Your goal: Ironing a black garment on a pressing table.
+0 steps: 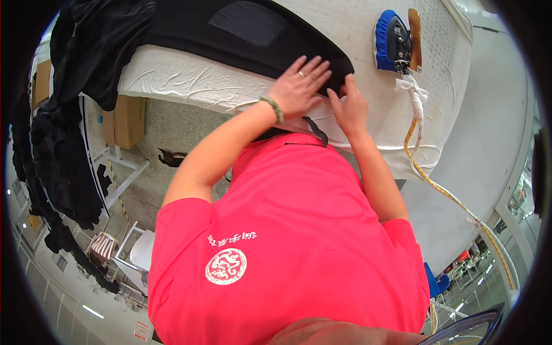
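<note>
A black garment lies spread over the white cloth-covered ironing table, with a smoother dark oval panel on its upper part. My left hand rests flat on the garment near its right end, fingers stretched and slightly spread. At the garment's right corner, my right hand has its thumb and curled fingers on the fabric's edge. Part of that grip is hidden by the hand itself. Below my left hand, a black strap hangs at the table's near edge.
An iron with a blue cover and wooden handle stands to the right on the table. Its yellow and white hose trails down the right side. More black fabric hangs at the left, near a cardboard box beneath the table.
</note>
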{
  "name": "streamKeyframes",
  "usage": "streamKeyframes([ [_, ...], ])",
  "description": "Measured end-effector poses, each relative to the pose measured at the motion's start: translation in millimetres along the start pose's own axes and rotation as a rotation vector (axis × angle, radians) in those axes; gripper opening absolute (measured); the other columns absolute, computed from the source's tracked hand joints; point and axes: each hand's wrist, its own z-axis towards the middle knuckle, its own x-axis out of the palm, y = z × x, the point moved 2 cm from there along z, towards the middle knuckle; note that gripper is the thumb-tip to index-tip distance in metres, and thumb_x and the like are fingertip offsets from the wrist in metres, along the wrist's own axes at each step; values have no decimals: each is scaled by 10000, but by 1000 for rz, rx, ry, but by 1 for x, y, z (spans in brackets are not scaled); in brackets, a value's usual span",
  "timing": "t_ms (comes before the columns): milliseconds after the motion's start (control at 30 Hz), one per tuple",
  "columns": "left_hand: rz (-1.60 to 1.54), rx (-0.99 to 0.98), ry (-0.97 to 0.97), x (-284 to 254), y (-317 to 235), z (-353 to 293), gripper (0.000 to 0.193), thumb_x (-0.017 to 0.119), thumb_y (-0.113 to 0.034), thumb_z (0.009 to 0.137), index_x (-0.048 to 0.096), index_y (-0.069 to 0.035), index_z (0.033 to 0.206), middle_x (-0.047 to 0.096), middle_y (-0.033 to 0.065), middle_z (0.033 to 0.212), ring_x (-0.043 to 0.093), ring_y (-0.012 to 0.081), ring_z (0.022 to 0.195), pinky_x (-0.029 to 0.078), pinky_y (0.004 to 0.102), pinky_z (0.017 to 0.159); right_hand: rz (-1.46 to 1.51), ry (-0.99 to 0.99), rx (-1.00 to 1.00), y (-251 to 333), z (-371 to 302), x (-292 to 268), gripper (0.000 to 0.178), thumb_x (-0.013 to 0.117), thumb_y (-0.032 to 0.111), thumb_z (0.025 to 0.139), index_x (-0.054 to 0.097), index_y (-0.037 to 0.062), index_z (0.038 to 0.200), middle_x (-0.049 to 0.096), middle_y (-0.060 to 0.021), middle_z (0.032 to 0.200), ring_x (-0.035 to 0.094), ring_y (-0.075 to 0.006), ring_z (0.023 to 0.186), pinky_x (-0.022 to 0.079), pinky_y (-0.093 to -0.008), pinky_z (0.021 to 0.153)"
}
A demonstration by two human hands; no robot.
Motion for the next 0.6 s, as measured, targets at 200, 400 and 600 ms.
streamKeyframes([
  [200,-94,95,-36,-12,7,-21,546,643,-274,917,558,-44,1405,480,115,1537,420,280,1453,300,467,1213,244,213,292,-24,6,0,391,788,208,838,617,37,1145,691,-119,884,685,-294,770,530,-407,665],
  [400,111,-32,-121,-58,44,-39,238,635,-83,832,714,-70,1056,675,29,1115,693,208,936,579,347,808,31,-107,-152,37,16,-35,260,774,175,842,643,72,1042,668,-93,867,680,-283,752,534,-395,654],
  [600,169,184,12,-47,62,-16,57,626,-116,809,638,-115,864,592,36,904,651,166,731,547,300,572,-152,180,-366,26,37,6,109,708,134,858,620,101,914,615,-72,847,662,-320,761,537,-406,615],
])
